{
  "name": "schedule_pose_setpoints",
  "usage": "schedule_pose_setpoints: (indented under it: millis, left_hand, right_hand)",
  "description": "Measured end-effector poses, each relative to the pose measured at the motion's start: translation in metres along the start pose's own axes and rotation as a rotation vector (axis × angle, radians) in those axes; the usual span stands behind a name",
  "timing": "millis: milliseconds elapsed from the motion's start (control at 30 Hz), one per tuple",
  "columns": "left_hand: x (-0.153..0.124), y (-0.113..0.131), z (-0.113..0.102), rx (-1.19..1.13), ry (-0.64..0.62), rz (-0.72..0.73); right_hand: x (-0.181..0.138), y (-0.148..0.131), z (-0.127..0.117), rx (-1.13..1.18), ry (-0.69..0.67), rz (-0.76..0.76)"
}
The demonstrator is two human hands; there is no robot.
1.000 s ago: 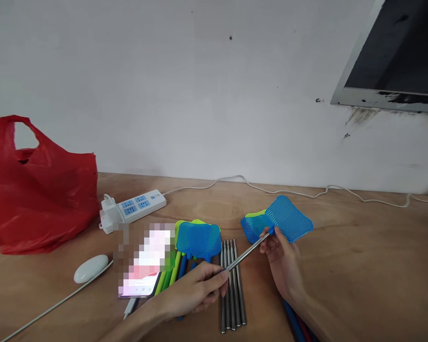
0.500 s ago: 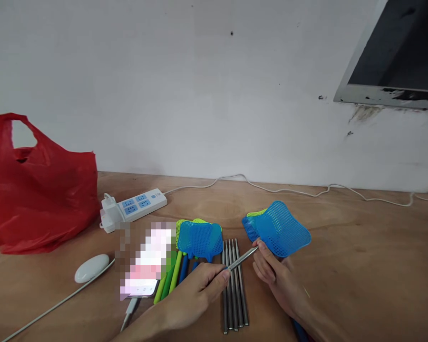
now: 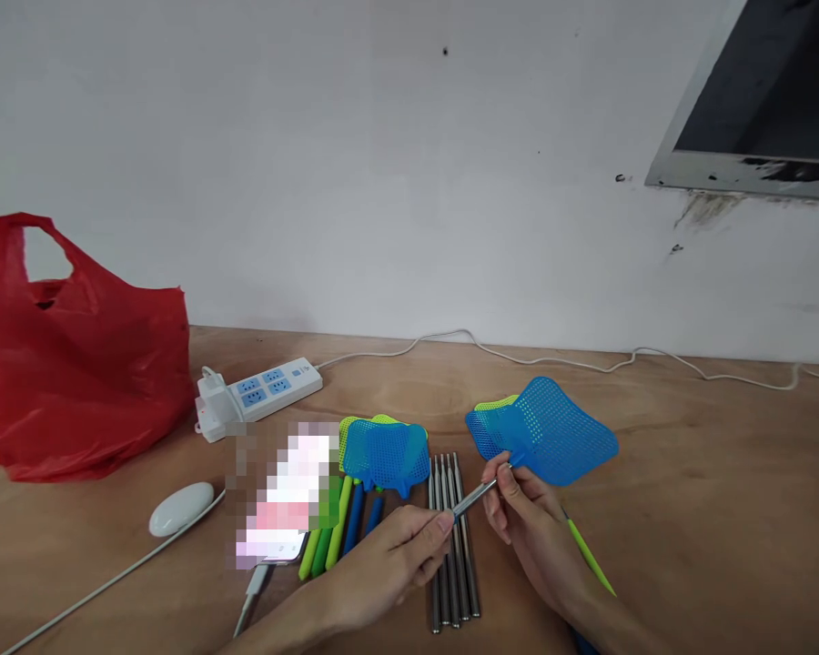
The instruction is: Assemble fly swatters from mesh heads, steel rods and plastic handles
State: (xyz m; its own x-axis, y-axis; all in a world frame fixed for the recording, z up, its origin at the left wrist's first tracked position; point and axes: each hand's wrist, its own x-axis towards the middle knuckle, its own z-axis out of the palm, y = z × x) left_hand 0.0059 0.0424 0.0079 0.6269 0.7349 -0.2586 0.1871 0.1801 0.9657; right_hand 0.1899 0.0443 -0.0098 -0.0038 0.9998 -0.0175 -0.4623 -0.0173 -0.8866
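My left hand [image 3: 409, 550] is closed around the lower end of a thin metal rod [image 3: 476, 498], where a bit of blue shows at the fingers. At the rod's upper end, my right hand [image 3: 529, 509] pinches it next to the neck of a blue fly swatter head [image 3: 566, 437]; whether rod and neck are joined is hidden by the fingers. Behind that head lie another blue mesh head and a yellow-green one [image 3: 495, 403]. Below my hands, several loose metal rods [image 3: 456, 564] lie side by side. Left of them rest stacked blue swatter heads [image 3: 387, 455] above green and blue handles [image 3: 339, 523].
A red plastic bag [image 3: 82, 373] stands at the left. Near it are a white power strip [image 3: 273, 387], a white oval device [image 3: 181, 509] and a charging phone [image 3: 288, 546], partly pixelated. A white cord [image 3: 552, 364] runs along the wall. One yellow-green handle [image 3: 591, 555] lies beside my right forearm.
Both hands have shifted slightly right with the rod. The front blue head has swung a little to the right, its neck now showing at my right fingertips.
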Motion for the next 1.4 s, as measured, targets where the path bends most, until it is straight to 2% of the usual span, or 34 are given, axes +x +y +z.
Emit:
schedule_pose_setpoints:
  millis: [100,167,200,267,367,467,533,633,767,833,1033,1400]
  left_hand:
    - [-0.004,0.004,-0.007,-0.214,-0.105,-0.137]
    - [-0.006,0.006,-0.012,-0.309,-0.193,-0.2]
    - [-0.007,0.007,-0.014,-0.32,-0.208,-0.204]
    - [-0.005,0.007,-0.014,-0.282,-0.156,-0.18]
    - [-0.001,0.006,-0.009,-0.02,0.021,-0.066]
    - [0.001,0.005,-0.003,0.445,0.257,0.121]
    - [0.001,0.006,-0.004,0.681,0.388,0.174]
    - [0.0,0.007,-0.011,0.874,0.446,0.131]
    - [-0.001,0.009,-0.023,1.183,0.55,-0.073]
    - [-0.002,0.012,-0.027,1.28,0.568,-0.147]
    - [-0.007,0.019,-0.029,1.395,0.536,-0.226]
    - [-0.005,0.014,-0.025,1.461,0.537,-0.275]
  right_hand:
    - [0.007,-0.008,-0.006,0.077,0.128,-0.063]
    - [0.017,-0.017,-0.014,0.129,0.241,-0.165]
    - [0.022,-0.02,-0.019,0.141,0.288,-0.222]
    - [0.029,-0.024,-0.025,0.142,0.332,-0.281]
    - [0.03,-0.015,-0.024,0.126,0.368,-0.254]
    - [0.025,-0.004,-0.017,0.079,0.311,-0.196]
    - [0.023,-0.002,-0.016,0.083,0.312,-0.196]
    - [0.026,-0.007,-0.02,0.115,0.337,-0.196]
    - [0.03,-0.012,-0.026,0.118,0.338,-0.173]
    - [0.03,-0.012,-0.026,0.098,0.326,-0.158]
    - [0.028,-0.01,-0.024,0.055,0.321,-0.125]
    - [0.027,-0.013,-0.023,0.037,0.284,-0.078]
